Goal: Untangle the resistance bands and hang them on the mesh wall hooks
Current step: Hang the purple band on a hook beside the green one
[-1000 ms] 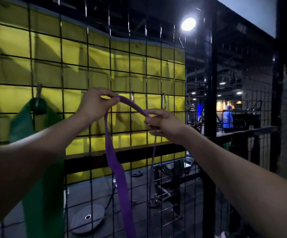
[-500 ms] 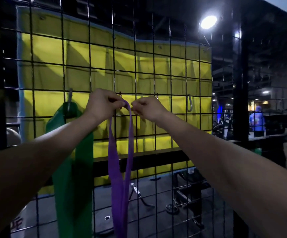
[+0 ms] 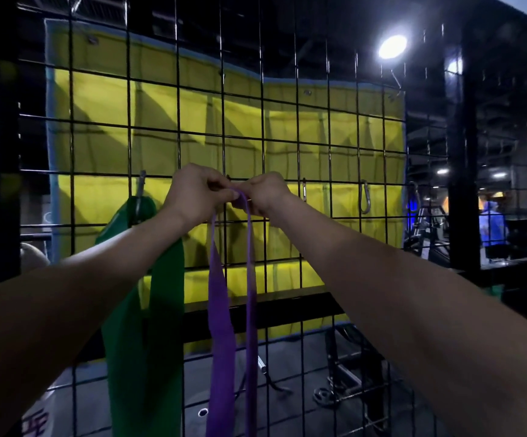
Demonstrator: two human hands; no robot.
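Observation:
A purple resistance band [image 3: 221, 310] hangs as a long loop in front of the black mesh wall [image 3: 328, 159]. Its top is pinched between my left hand [image 3: 193, 193] and my right hand [image 3: 267, 192], which are close together against the mesh at a hook that my fingers mostly hide. A wide green band [image 3: 142, 310] hangs from a metal hook [image 3: 141, 187] just left of my left forearm. Two bare carabiner hooks [image 3: 364, 197] [image 3: 303, 190] hang on the mesh to the right.
A yellow mat [image 3: 193, 121] covers the far side of the mesh. Behind it lie weight plates [image 3: 325, 398] and a bench frame on the floor. A thick black post [image 3: 464, 152] stands at right, with a person in blue [image 3: 492, 228] far beyond it.
My hands have come together, narrowing the top of the purple loop from a wide arch to a tight pinch at the mesh. The view has shifted left.

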